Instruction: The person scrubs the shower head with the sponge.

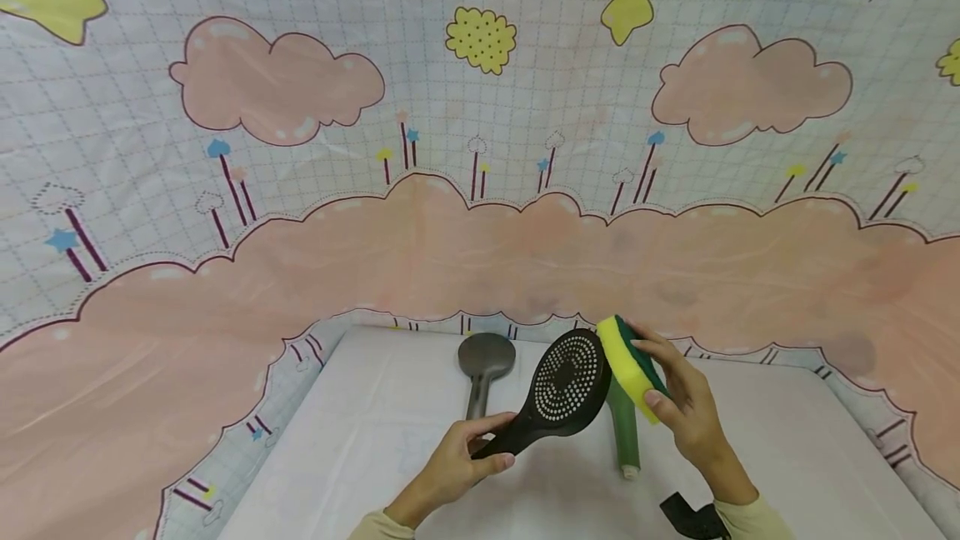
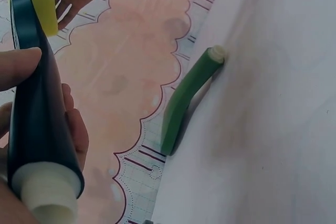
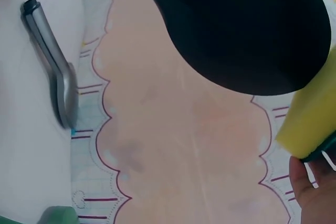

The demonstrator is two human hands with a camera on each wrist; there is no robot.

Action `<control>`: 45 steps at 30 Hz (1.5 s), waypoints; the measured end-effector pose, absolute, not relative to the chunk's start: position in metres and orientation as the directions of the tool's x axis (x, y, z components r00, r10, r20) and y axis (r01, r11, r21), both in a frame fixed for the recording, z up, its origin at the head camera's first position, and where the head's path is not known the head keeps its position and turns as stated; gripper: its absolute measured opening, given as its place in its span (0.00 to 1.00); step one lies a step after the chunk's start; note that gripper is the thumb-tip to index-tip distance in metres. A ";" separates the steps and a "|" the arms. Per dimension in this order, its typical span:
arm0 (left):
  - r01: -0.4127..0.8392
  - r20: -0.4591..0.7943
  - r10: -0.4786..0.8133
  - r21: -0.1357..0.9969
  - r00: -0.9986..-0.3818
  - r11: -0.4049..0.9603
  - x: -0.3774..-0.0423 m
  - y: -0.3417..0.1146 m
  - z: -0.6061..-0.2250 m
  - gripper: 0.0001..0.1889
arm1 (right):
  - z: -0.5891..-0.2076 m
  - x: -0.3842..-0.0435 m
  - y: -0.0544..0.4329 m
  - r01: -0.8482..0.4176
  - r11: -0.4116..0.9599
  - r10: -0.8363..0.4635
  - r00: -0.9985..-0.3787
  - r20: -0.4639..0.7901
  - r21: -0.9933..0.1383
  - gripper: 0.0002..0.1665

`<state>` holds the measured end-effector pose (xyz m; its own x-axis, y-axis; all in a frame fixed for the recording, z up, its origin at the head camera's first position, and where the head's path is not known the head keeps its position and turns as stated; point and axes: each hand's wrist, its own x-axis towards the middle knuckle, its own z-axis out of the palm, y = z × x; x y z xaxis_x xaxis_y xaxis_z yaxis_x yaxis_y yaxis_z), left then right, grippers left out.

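My left hand [image 1: 457, 457] grips the handle of a black shower head [image 1: 567, 382], its perforated spray face tilted up in the head view. In the left wrist view the handle's pale threaded end [image 2: 47, 187] sticks out below the fingers. A yellow sponge [image 1: 628, 369] with a dark green scouring side is pinched between the thumb and fingers of my right hand [image 1: 686, 398]. Its yellow side touches the right edge of the shower head's round head. The right wrist view shows the smooth black back [image 3: 247, 30] of the shower head with the sponge [image 3: 312, 108] against its rim.
On the white table [image 1: 300, 457] lie a grey shower head [image 1: 486, 361], left of the black one, and a green shower head [image 1: 624, 432], partly hidden behind the sponge. A black strap [image 1: 693, 517] is at the right wrist. A patterned cloth [image 1: 480, 257] rises behind the table.
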<state>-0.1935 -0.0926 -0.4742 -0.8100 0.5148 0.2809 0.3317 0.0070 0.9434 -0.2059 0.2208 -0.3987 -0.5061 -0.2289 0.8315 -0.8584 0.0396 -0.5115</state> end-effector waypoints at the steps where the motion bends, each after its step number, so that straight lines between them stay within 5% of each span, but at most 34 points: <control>1: 0.336 0.284 0.515 0.942 -0.809 0.008 -0.193 -0.093 -0.475 0.27 | -0.399 -0.206 0.221 -0.852 0.033 -0.229 -0.516 0.826 -0.523 0.32; 20: 0.403 0.312 0.434 0.905 -0.845 0.134 -0.188 -0.085 -0.484 0.28 | -0.413 -0.214 0.221 -0.782 0.033 -0.221 -0.613 0.759 -0.622 0.30; 27: 0.452 0.384 0.432 0.890 -0.816 0.063 -0.191 -0.086 -0.488 0.24 | -0.421 -0.217 0.221 -0.734 0.090 -0.208 -0.675 0.708 -0.673 0.33; 36: 0.364 0.340 0.444 0.931 -0.829 -0.033 -0.189 -0.087 -0.486 0.22 | -0.429 -0.221 0.219 -0.684 0.175 -0.176 -0.730 0.661 -0.709 0.34; 45: 0.329 0.361 0.496 0.932 -0.790 -0.154 -0.188 -0.086 -0.478 0.22 | -0.424 -0.220 0.213 -0.704 0.188 -0.149 -0.710 0.689 -0.685 0.35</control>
